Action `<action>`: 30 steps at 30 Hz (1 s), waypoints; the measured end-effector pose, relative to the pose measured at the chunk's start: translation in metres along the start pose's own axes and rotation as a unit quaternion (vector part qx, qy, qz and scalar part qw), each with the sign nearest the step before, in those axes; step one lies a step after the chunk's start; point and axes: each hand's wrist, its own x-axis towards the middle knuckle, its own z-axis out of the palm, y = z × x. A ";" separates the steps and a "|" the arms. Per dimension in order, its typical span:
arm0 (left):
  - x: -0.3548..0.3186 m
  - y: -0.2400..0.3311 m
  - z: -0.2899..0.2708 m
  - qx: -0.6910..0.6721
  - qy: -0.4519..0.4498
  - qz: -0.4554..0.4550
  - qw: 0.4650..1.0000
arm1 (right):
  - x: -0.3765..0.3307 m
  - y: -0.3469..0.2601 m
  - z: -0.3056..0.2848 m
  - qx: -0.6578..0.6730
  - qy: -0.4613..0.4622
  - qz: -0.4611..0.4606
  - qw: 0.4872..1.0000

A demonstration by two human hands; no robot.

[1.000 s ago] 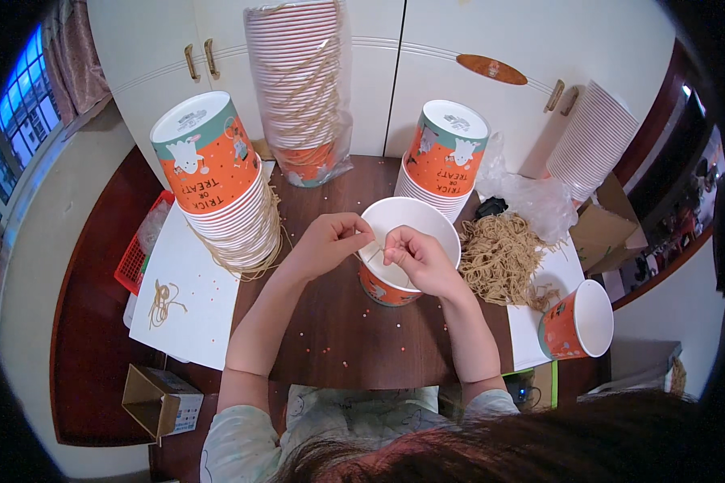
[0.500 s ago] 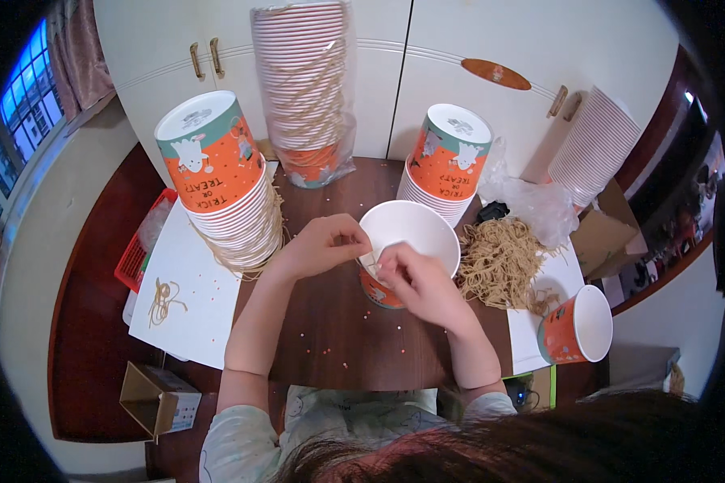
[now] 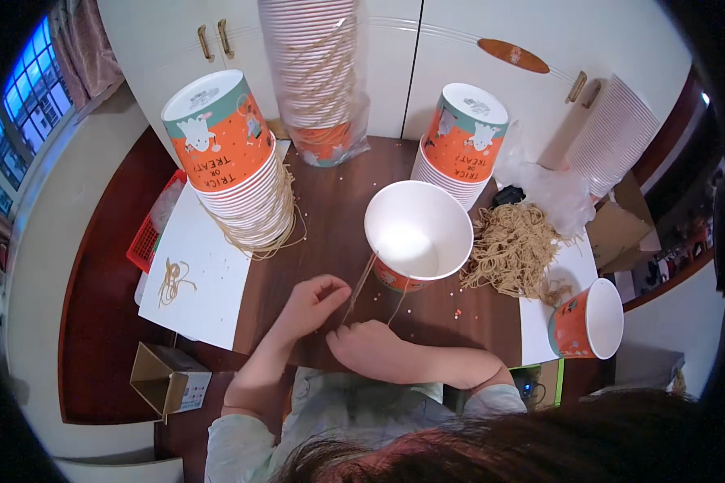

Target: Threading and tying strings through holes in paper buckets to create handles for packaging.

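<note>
An orange paper bucket with a white inside stands upright in the middle of the table. Tan cord runs down from its near left side, and a second strand hangs from the near right of its wall. My right hand is closed on the cord below the bucket, close to the table's front edge; its fingertips are partly hidden. Just left of the cord, my left hand is loosely curled, thumb and fingers apart, with nothing visible between them.
Upturned bucket stacks stand at left, wound with cord, and at right. Behind is a plastic-wrapped stack. A tan cord heap lies right, near a tipped bucket. Small beads dot the table.
Both hands have left the bucket's rim and come down toward the table's front edge. The cord now stretches from the bucket to my right hand. The whole view has shifted slightly.
</note>
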 end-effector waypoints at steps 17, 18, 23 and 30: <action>-0.020 -0.023 0.027 -0.215 -0.054 -0.078 0.972 | 0.000 0.002 0.011 0.049 -0.069 -0.026 0.996; -0.020 -0.023 0.027 -0.216 -0.063 -0.080 0.971 | 0.000 0.003 0.010 0.047 -0.068 -0.026 0.996; -0.010 -0.004 0.023 -0.197 -0.089 -0.102 0.971 | 0.002 0.001 0.009 0.086 -0.168 -0.066 0.980; 0.021 0.014 0.017 -0.166 -0.087 -0.044 0.981 | 0.004 -0.009 0.015 0.093 -0.229 -0.096 0.964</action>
